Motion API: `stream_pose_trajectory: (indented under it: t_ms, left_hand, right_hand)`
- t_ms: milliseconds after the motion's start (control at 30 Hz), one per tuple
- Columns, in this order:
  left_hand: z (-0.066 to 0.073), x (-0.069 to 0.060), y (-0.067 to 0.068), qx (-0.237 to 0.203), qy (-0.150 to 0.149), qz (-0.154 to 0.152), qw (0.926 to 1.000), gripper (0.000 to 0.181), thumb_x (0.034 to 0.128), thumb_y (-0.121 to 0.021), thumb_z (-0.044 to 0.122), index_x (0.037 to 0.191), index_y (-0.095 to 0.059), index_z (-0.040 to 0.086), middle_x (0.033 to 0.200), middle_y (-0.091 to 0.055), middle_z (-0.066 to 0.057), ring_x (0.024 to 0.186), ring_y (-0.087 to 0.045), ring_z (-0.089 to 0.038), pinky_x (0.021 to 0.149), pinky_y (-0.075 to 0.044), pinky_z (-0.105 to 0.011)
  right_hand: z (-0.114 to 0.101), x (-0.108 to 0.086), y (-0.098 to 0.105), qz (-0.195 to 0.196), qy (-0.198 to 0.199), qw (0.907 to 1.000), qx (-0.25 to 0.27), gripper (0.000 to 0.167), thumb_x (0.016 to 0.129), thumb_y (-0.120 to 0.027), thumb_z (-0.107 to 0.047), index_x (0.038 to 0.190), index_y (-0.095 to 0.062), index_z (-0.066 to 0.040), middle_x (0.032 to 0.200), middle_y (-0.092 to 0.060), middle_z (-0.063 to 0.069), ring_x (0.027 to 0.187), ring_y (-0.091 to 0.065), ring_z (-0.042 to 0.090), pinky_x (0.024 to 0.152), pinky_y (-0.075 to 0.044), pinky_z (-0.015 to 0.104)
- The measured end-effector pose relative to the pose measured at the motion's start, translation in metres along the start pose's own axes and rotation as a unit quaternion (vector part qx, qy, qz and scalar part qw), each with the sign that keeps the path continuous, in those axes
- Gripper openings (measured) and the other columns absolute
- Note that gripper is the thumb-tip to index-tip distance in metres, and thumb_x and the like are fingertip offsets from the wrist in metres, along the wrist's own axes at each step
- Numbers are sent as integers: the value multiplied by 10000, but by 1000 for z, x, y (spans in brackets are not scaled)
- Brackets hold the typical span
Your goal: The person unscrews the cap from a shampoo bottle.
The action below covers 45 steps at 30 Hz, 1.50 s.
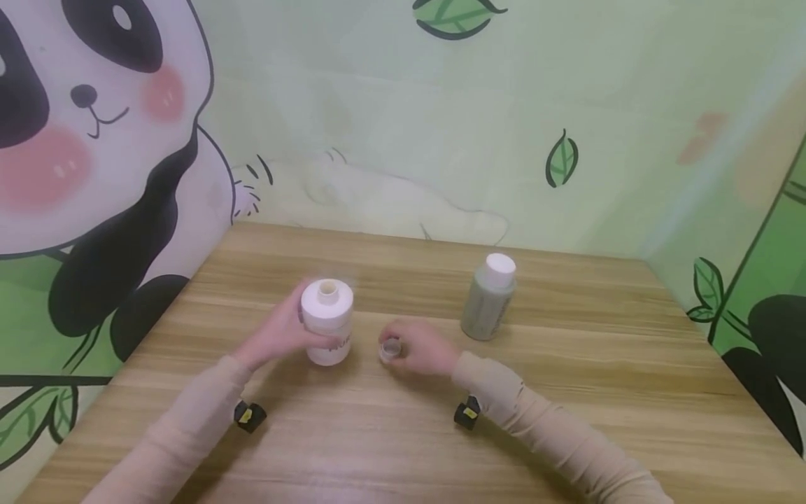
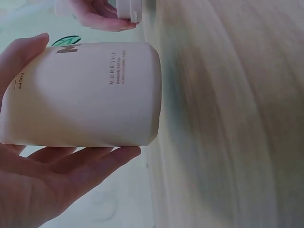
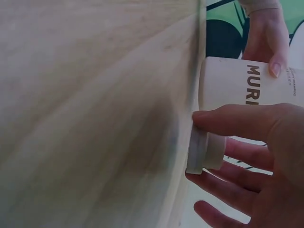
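At the wooden table [image 1: 352, 455], left of centre, the left hand [image 1: 283, 334] grips an uncapped bottle [image 1: 327, 320] (a careless tilt might spill it); mid-frame, the right hand [image 1: 427, 346] pinches a white cap [image 1: 390, 351].

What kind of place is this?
Maybe a playroom or a filming corner indoors, I can't tell which: there's a wood-grain table in front of a pale green backdrop with a big cartoon panda.
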State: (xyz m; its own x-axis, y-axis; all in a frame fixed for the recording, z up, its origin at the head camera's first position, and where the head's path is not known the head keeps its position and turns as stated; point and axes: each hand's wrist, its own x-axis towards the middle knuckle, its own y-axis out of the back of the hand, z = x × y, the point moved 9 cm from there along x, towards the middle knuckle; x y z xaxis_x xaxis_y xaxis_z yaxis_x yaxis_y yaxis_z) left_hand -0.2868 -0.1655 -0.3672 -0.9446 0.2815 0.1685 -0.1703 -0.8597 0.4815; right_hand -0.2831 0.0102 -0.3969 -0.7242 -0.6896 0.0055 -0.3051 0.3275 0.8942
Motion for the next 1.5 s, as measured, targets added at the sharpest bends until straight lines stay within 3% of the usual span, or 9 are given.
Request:
stream_pose_trajectory:
  t_ms: [400, 600, 733, 833, 900, 1000, 1133, 1333, 1500]
  left_hand:
    - [-11, -3, -5, -327, 73, -10, 9994, 947, 609, -883, 105, 1387, -344, 87, 1319, -538, -172, 1231, -521, -382, 1073, -335, -626]
    - [-6, -8, -5, -172, 235, -299, 9991, 1075, 663, -876, 184, 1461, -163, 81, 1419, -415, -229, 1314, -421, -436, 1095, -270, -658]
    - [24, -13, 15, 22, 129, -35, 9999, 1172, 704, -856, 219, 1497, 1, 130, 1542, -206, -281, 1420, -235, -479, 1126, -188, -666]
    - [63, -10, 30, 130, -385, 552, 9977, 1098, 748, -826, 188, 1502, -27, 173, 1572, -198, -244, 1454, -198, -445, 1155, -185, -624]
    - [91, -5, 29, 104, -816, 797, 9934, 1012, 779, -796, 143, 1496, -84, 176, 1563, -264, -205, 1455, -242, -399, 1171, -206, -582]
    - [123, 10, 8, -20, -1285, 744, 9889, 915, 806, -768, 121, 1483, -156, 177, 1532, -348, -150, 1436, -315, -330, 1173, -255, -527]
    - [137, 48, -50, -187, -1352, 71, 9906, 884, 832, -746, 142, 1484, -150, 172, 1532, -343, -150, 1428, -331, -320, 1176, -269, -494]
    - [115, 93, -140, -247, -496, -1050, 9929, 1023, 823, -759, 276, 1520, -14, 202, 1571, -236, -207, 1461, -238, -388, 1126, -277, -604]
    - [91, 120, -190, -432, 50, -1272, 9909, 1101, 795, -782, 310, 1532, 28, 187, 1554, -253, -253, 1422, -297, -442, 1105, -289, -630]
  right_hand:
    - [-2, -6, -8, -18, 390, 9986, -365, 353, 781, -741, -74, 1115, -629, -90, 1114, -678, 77, 1092, -626, 248, 991, -478, 410]
    - [2, -15, -4, -234, 273, 9990, -271, 475, 800, -734, -132, 1248, -579, -92, 1243, -631, 74, 1181, -591, 239, 1032, -458, 403]
    - [5, -30, 24, 111, 280, 9983, -506, 506, 842, -710, -214, 1306, -548, -93, 1316, -598, 84, 1222, -572, 256, 1049, -447, 427]
    - [11, -44, 67, 873, 96, 9930, -792, 482, 853, -706, -230, 1293, -563, -91, 1321, -603, 106, 1221, -575, 289, 1045, -447, 458]
    - [17, -52, 97, 1389, -98, 9872, -778, 466, 848, -707, -193, 1277, -573, -73, 1318, -602, 128, 1226, -564, 312, 1053, -435, 476]
    - [28, -59, 133, 2001, -244, 9776, -603, 435, 838, -710, -138, 1242, -585, -39, 1309, -590, 156, 1236, -538, 335, 1057, -418, 501]
    - [49, -64, 160, 2340, -458, 9699, -491, 442, 846, -706, -168, 1250, -578, -40, 1349, -533, 165, 1258, -495, 354, 1043, -408, 536]
    - [81, -72, 172, 2069, -1071, 9711, -519, 586, 862, -702, -283, 1374, -492, -92, 1441, -452, 164, 1288, -470, 364, 1053, -391, 558]
    - [107, -81, 169, 1727, -1621, 9714, 154, 706, 882, -683, -345, 1473, -364, -129, 1485, -421, 136, 1310, -468, 332, 1077, -384, 540]
